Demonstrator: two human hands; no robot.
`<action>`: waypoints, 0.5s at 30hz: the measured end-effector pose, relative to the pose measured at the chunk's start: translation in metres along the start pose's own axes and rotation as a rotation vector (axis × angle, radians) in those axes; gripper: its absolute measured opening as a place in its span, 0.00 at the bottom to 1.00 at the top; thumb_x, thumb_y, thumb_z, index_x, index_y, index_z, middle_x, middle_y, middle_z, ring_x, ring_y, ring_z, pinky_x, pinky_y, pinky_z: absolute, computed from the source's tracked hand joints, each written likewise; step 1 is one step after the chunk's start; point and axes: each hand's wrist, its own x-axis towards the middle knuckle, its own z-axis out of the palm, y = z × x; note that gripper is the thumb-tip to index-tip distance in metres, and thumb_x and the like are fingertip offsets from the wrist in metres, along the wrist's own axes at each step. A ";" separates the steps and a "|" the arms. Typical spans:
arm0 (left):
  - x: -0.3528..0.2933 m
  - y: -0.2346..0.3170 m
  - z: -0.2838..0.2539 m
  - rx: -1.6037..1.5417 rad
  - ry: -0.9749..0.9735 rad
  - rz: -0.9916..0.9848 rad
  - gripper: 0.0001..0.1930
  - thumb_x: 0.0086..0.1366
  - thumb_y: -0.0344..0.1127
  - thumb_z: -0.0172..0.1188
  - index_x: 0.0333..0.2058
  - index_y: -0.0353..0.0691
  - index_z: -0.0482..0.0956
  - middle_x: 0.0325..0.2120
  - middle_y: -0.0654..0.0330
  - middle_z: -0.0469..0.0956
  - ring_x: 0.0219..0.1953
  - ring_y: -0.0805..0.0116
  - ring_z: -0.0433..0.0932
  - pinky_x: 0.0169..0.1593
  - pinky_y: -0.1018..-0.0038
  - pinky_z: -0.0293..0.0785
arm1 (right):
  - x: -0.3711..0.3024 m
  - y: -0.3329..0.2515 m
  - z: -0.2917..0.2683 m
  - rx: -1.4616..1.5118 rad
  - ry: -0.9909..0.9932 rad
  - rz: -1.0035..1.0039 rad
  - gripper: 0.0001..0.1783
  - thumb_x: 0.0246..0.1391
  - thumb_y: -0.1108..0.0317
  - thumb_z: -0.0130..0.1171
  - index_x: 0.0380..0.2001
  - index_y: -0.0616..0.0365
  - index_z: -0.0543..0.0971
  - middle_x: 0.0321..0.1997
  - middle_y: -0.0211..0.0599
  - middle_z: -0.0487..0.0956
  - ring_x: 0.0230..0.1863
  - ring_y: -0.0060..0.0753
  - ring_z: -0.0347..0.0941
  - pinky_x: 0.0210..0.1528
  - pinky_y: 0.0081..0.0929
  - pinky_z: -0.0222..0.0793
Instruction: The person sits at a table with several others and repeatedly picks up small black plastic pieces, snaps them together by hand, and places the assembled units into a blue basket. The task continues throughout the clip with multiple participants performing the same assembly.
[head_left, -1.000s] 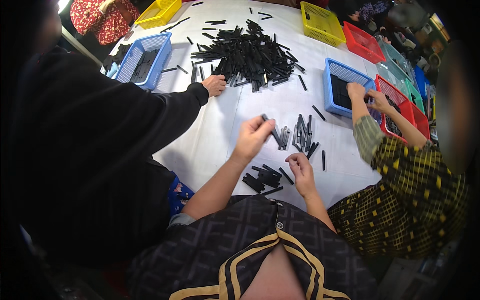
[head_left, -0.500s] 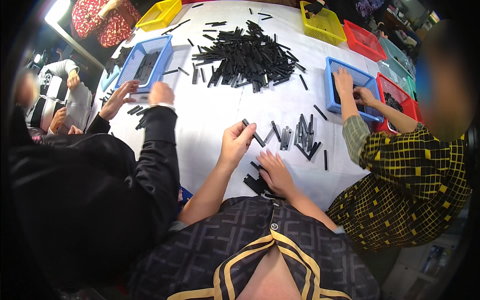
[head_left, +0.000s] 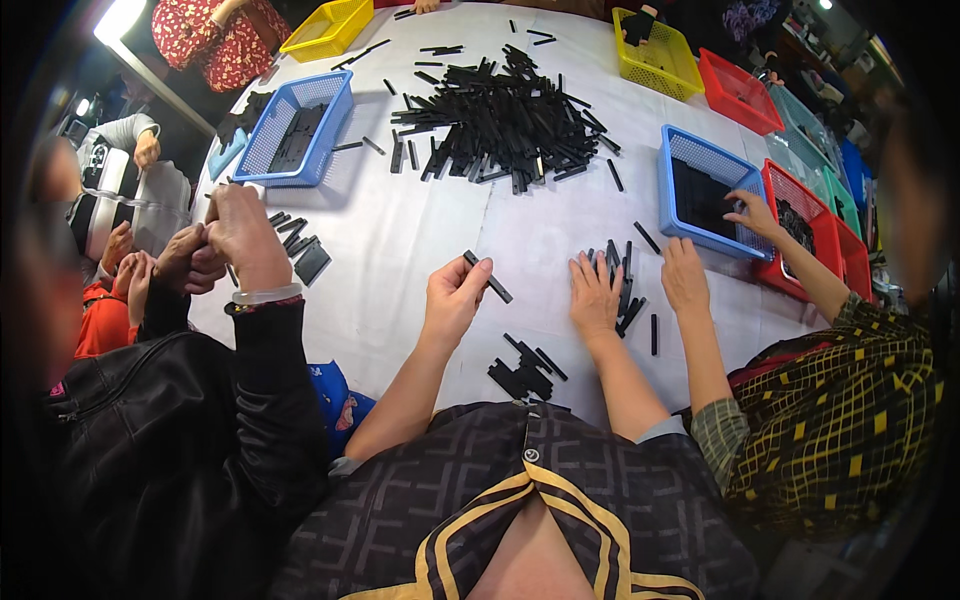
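Between the thumb and fingers of my left hand (head_left: 456, 302) is a thin black strip (head_left: 488, 277), held slanted above the white table. My right hand (head_left: 597, 300) lies palm down with its fingers stretched out, over several loose black strips (head_left: 626, 296) that it partly hides. Closer to my body, between my forearms, a small heap of black pieces (head_left: 520, 377) rests on the table. Farther off, a large pile of black strips (head_left: 510, 125) spreads across the middle.
A blue basket (head_left: 340, 115) at left and a blue basket (head_left: 668, 165) at right hold black pieces. Red baskets (head_left: 835, 245) and yellow baskets (head_left: 325, 30) stand around the edges. Co-workers' hands (head_left: 245, 235) are busy on my left; another's hand (head_left: 685, 280) rests close to my right hand.
My right hand has moved from the near heap rightward onto the loose strips. My left hand, still holding its strip, has shifted slightly left. The right co-worker's hand has left the blue basket.
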 end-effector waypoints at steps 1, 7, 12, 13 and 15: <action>0.001 -0.003 0.003 0.005 -0.013 0.005 0.16 0.60 0.39 0.57 0.16 0.41 0.67 0.11 0.72 0.64 0.15 0.85 0.58 0.18 0.84 0.51 | 0.000 0.006 -0.001 0.001 0.017 0.004 0.18 0.51 0.67 0.49 0.48 0.50 0.72 0.56 0.33 0.67 0.63 0.40 0.53 0.64 0.53 0.39; 0.001 -0.023 0.019 0.061 -0.089 -0.008 0.13 0.59 0.38 0.57 0.19 0.41 0.70 0.12 0.70 0.66 0.13 0.85 0.60 0.16 0.86 0.53 | -0.004 -0.030 -0.036 0.641 0.041 0.205 0.17 0.55 0.61 0.47 0.46 0.55 0.73 0.48 0.41 0.73 0.52 0.43 0.66 0.54 0.39 0.59; -0.007 -0.032 0.031 0.200 -0.252 0.117 0.11 0.59 0.35 0.57 0.21 0.36 0.72 0.14 0.69 0.69 0.18 0.84 0.62 0.22 0.83 0.57 | -0.013 -0.075 -0.093 1.991 -0.516 0.675 0.30 0.61 0.45 0.34 0.36 0.64 0.74 0.24 0.36 0.74 0.25 0.27 0.72 0.32 0.24 0.69; -0.010 -0.030 0.032 0.256 -0.271 0.110 0.10 0.59 0.34 0.56 0.22 0.35 0.73 0.15 0.68 0.70 0.19 0.84 0.64 0.23 0.83 0.59 | -0.015 -0.077 -0.093 1.902 -0.479 0.645 0.26 0.61 0.49 0.37 0.34 0.63 0.74 0.22 0.34 0.73 0.23 0.25 0.70 0.29 0.22 0.67; -0.014 -0.031 0.035 0.331 -0.263 0.073 0.09 0.59 0.32 0.56 0.22 0.34 0.73 0.17 0.67 0.72 0.22 0.84 0.64 0.25 0.83 0.60 | -0.018 -0.077 -0.094 1.812 -0.447 0.630 0.20 0.61 0.55 0.42 0.30 0.62 0.73 0.19 0.31 0.71 0.21 0.20 0.68 0.24 0.18 0.64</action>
